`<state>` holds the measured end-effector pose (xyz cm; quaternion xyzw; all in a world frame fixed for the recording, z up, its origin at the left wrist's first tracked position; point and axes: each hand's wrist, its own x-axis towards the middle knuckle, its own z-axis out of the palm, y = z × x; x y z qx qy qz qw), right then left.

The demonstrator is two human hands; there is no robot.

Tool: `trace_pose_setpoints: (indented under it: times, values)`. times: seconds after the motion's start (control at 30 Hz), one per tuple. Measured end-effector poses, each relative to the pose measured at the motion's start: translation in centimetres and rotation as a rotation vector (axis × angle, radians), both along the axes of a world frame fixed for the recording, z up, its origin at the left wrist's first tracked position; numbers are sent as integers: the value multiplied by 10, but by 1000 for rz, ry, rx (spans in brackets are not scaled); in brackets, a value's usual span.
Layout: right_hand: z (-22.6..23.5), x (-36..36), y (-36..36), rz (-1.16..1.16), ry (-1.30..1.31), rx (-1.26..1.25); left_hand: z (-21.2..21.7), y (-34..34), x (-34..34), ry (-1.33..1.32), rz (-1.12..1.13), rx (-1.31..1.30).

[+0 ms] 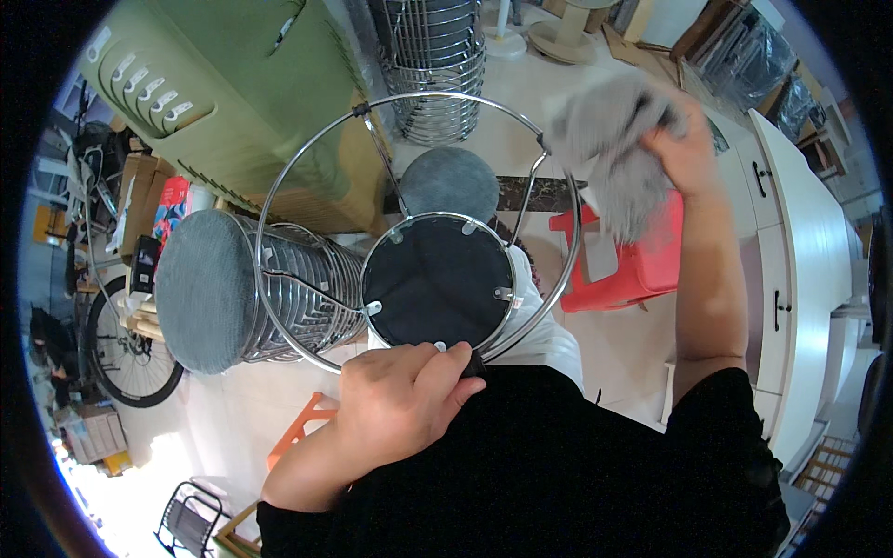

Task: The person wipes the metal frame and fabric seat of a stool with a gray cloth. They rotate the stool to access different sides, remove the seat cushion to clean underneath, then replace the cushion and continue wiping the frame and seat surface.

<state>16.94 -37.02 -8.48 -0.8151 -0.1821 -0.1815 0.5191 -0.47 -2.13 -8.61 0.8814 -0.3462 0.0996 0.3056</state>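
An upturned stool (439, 279) with a round black underside and chrome legs is in front of my body. Its wide chrome ring (279, 177) stands up around the legs. At the near side, my left hand (400, 400) is closed on the stool's frame, beside a black plastic piece. My right hand (686, 153) is raised at the right, clutching a grey cloth (609, 149) that is smeared by motion. The cloth hangs beside the ring's right edge; whether they touch I cannot tell.
Grey-topped stools (205, 290) lie stacked at the left, near a large green container (279, 93). More chrome frames (433, 70) are piled at the far side. A red plastic stool (642, 270) and white drawers (777, 270) stand at the right. A bicycle wheel (100, 358) is farther left.
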Motion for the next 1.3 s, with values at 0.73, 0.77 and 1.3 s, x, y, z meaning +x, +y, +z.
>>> trace_pose_setpoints:
  times: [0.73,0.77,1.3]
  values:
    - [-28,77,106,98,107,-981,-35,96,209,72,525,600]
    - [-26,79,104,100,98,-988,-34,95,219,209,519,626]
    - [-21,148,192,363,-53,-1030,-31,108,185,136,510,415]
